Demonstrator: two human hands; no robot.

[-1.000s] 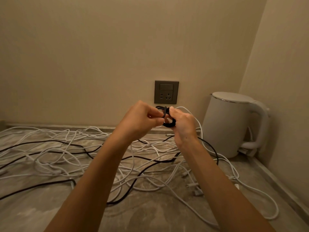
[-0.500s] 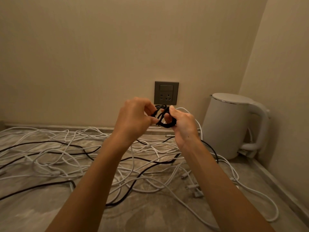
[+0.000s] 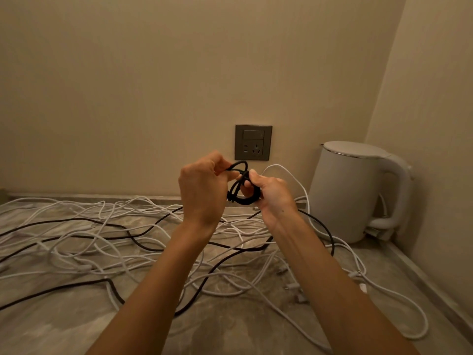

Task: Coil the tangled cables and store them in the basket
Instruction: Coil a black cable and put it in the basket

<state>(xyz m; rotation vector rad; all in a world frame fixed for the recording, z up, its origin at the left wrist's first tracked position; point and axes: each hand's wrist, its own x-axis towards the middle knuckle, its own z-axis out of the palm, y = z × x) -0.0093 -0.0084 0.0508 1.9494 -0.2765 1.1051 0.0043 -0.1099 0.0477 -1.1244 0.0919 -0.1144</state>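
A small coil of black cable (image 3: 242, 195) hangs in the air between both hands, just below the wall socket. My left hand (image 3: 203, 190) pinches a loose loop of that cable at the coil's upper left. My right hand (image 3: 270, 196) grips the coil itself with thumb and curled fingers. Under my forearms a tangle of white cables (image 3: 107, 242) and black cables (image 3: 76, 233) sprawls over the marbled counter (image 3: 64, 324). No basket is in view.
A white electric kettle (image 3: 355, 190) stands at the back right, near the corner wall. A grey wall socket (image 3: 253, 142) sits behind my hands. White plugs (image 3: 291, 286) lie among the cables at right. A raised ledge runs along the counter's back and right edges.
My left hand has pulled a black loop up and leftward away from the coil. The coil in my right hand now hangs lower and looks larger.
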